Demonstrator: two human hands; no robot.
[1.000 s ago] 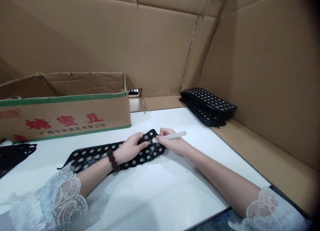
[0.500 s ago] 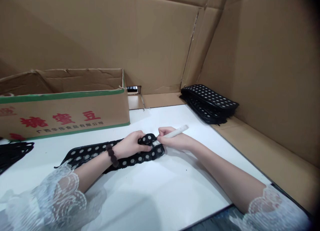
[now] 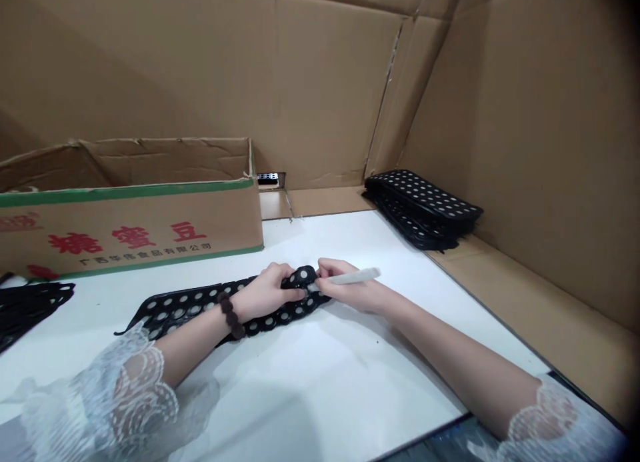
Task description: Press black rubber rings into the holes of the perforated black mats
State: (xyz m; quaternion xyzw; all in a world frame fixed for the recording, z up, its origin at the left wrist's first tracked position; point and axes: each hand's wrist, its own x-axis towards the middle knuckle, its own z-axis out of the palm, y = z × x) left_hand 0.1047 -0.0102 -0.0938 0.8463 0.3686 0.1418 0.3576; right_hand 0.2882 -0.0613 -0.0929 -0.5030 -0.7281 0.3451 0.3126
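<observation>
A long black piece with rows of whitish dots [image 3: 180, 311] lies on the white tabletop [image 3: 300, 395]. My left hand [image 3: 265, 293] presses on it and pinches its right end between thumb and fingers. In my right hand [image 3: 345, 283] is a white pen-like tool [image 3: 357, 275], its tip against the dotted piece beside my left thumb. The tip itself is partly hidden by my fingers.
A cardboard box with green edges and red lettering [image 3: 150, 222] stands at the back left. Black strips [image 3: 30, 305] lie at the left edge. Several dotted black pieces are stacked [image 3: 425, 205] at the back right. Tall cardboard walls [image 3: 200, 69] enclose the back and right.
The tool in my right hand has tilted flatter, and that hand now covers more of the piece's right end. The whole view has shifted slightly.
</observation>
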